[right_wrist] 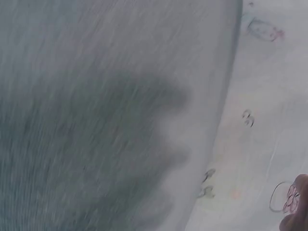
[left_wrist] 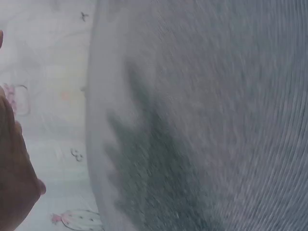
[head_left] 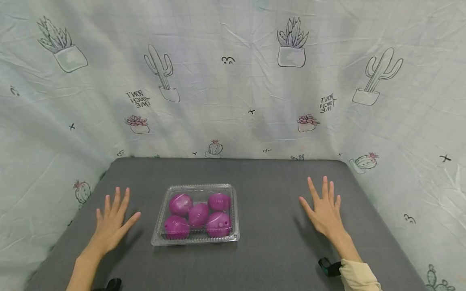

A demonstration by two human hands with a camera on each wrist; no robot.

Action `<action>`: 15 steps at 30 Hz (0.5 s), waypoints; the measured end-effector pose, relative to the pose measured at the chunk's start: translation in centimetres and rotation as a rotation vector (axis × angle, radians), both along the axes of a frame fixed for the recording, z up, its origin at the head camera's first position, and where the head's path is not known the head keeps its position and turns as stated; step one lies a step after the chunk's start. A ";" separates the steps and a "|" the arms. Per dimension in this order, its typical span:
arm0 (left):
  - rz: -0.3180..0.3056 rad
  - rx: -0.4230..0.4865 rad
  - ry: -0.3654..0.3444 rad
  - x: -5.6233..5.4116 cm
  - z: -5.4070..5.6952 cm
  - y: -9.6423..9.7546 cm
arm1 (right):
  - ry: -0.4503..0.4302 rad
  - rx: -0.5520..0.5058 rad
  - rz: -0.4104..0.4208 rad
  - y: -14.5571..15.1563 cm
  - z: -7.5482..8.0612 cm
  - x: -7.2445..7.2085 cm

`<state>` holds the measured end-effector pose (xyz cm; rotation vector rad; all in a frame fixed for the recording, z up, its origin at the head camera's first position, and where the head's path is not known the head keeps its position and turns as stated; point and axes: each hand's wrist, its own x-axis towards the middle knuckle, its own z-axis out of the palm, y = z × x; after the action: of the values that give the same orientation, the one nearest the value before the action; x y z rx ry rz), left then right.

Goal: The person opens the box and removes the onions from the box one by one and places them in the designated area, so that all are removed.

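Observation:
A clear plastic clamshell box [head_left: 159,238] lies on the grey table, left of its middle. Inside it are several round purple balls [head_left: 198,214], seen through the lid. My left hand [head_left: 111,226] hovers over the table to the left of the box, fingers spread and straight, holding nothing. Far to the box's right, my right hand [head_left: 325,214] is likewise spread above the surface. Part of the left hand [left_wrist: 17,173] shows at the edge of the left wrist view. Fingertips [right_wrist: 296,207] of the right hand appear in the right wrist view's lower corner.
The grey cloth-covered table [head_left: 269,258] has rounded far corners. Behind and beside it hangs a pale curtain [head_left: 233,89] printed with cacti. A dark band [head_left: 329,267] sits at the right wrist, by a cream sleeve [head_left: 358,275]. Hand shadows fall on the cloth.

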<state>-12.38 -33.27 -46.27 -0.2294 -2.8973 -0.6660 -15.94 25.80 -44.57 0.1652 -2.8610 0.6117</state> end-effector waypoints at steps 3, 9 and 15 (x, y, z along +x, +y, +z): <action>-0.054 0.099 -0.029 0.7 0.7 0.9 | -0.047 -0.075 0.038 -0.8 0.5 0.4; -0.204 0.389 -0.166 1.6 1.7 2.8 | -0.123 -0.240 0.123 -2.3 0.9 1.1; -0.284 0.574 -0.258 1.9 2.3 4.0 | -0.154 -0.363 0.209 -3.8 0.6 1.6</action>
<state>-10.52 -29.27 -43.98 -0.5094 -2.7656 -1.6396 -14.37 21.96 -43.99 0.3736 -2.8330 1.2199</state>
